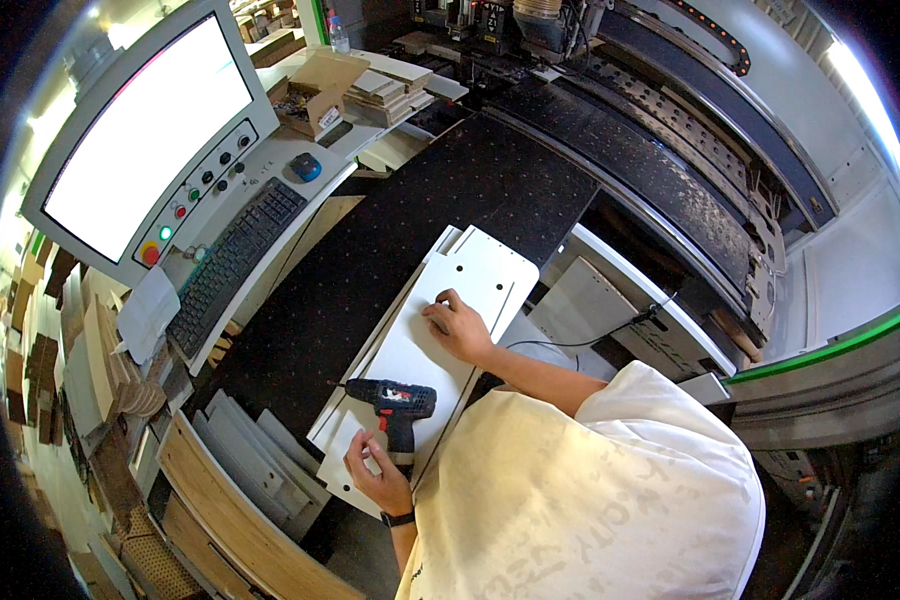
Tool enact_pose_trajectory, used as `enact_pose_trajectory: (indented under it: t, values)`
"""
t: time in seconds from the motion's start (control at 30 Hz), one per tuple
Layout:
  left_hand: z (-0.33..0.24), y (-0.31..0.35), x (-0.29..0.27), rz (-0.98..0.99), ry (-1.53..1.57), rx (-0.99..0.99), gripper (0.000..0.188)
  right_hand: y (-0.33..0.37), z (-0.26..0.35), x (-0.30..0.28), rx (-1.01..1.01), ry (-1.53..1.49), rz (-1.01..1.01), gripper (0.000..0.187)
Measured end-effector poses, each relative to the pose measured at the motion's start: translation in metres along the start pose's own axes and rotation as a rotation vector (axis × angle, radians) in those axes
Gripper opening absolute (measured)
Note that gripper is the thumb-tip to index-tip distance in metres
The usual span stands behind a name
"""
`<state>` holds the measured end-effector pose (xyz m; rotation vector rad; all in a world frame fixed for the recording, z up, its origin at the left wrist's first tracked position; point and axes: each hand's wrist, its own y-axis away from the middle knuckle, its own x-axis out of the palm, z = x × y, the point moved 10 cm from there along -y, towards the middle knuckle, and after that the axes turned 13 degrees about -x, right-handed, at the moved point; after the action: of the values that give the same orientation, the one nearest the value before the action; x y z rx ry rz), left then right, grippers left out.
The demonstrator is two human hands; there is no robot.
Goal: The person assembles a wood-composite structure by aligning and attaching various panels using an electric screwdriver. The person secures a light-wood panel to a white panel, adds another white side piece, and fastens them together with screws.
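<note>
A white panel [416,350] with round dark holes lies on top of other white boards, slanting across the black machine bed. My right hand [458,328] rests on its upper half. The fingers are bent down and drawn together at the surface; anything between them is too small to make out. A black cordless drill [398,400] with a red trigger lies on its side at the lower part of the panel, bit toward the left. Beside its handle is my left hand [378,480], palm partly up, with loosely curled fingers apart and nothing visible in them. A dark band circles that wrist.
At the left stand a monitor [150,130] with control buttons, a keyboard [238,265] and a blue mouse [306,167]. Behind them are an open cardboard box [315,95] and stacked boards [385,90]. A dusty machine bed [660,190] extends right. Grey panels [245,455] stand lower left.
</note>
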<state>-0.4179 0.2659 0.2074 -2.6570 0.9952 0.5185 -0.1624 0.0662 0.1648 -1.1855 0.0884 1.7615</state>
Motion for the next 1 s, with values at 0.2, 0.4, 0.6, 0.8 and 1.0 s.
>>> enact_pose_trajectory:
  t: [0.2,0.4,0.6,0.8,1.0]
  values:
    - [-0.0021,0.0007,0.0008,0.007,-0.014,0.004,0.026,0.0011,-0.0032,0.0030,0.002,0.003,0.013,0.024]
    - [-0.0013,0.0012,0.0002,0.004,-0.011,0.005,0.026,0.0009,-0.0043,0.0038,0.028,-0.021,0.022,0.024]
    - [-0.0001,0.0009,-0.0004,0.002,-0.010,0.004,0.026,0.0011,-0.0042,0.0028,0.027,-0.016,0.013,0.020]
    - [0.0000,0.0006,-0.0008,-0.001,-0.011,0.006,0.026,0.0008,-0.0024,0.0014,0.028,-0.007,0.010,0.020]
    - [-0.0002,0.0002,-0.0006,0.000,-0.011,0.008,0.027,0.0015,-0.0042,0.0020,0.036,-0.015,0.016,0.021]
